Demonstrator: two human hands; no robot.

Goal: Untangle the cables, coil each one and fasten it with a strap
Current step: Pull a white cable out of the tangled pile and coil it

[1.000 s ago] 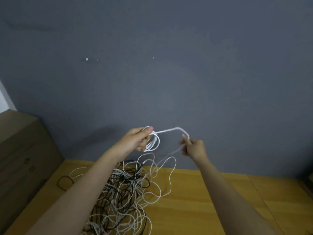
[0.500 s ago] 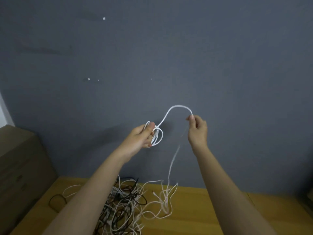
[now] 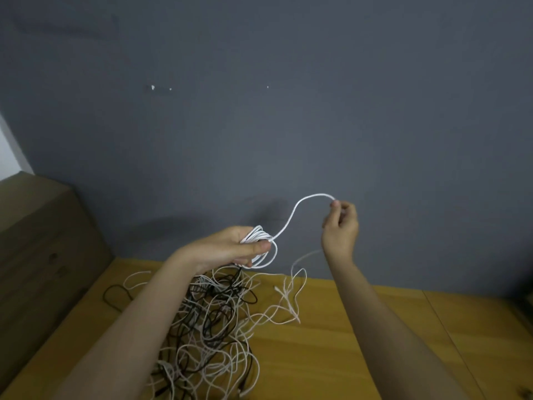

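Nearest to me, low on the wooden surface (image 3: 360,342), lies the tangle of cables (image 3: 213,321), white and black strands heaped under my left forearm and spreading toward the middle of the surface. A loose white tail (image 3: 290,298) rises out of its right edge and climbs toward my right hand.

Above the heap, my left hand (image 3: 233,248) is curled round the white coil (image 3: 261,246), thumb pressed across the gathered loops so they hang as one bundle, well clear of the surface. From the coil the free run of white cable (image 3: 300,207) arcs up and to the right, its long axis slanting from lower left to upper right, and ends at my right hand (image 3: 341,226), which pinches it between thumb and fingertips. That hand sits higher and further right than the coil, the two hands apart with the arc spanning the gap.

So the next loop, I judge, depends on carrying the right hand leftward and down to the coil, laying the arc alongside the loops under my left thumb. The risk is the tail dragging tangled strands up with it.

Beyond both hands there is only the grey wall (image 3: 288,111), with a brown box (image 3: 37,241) at far left.
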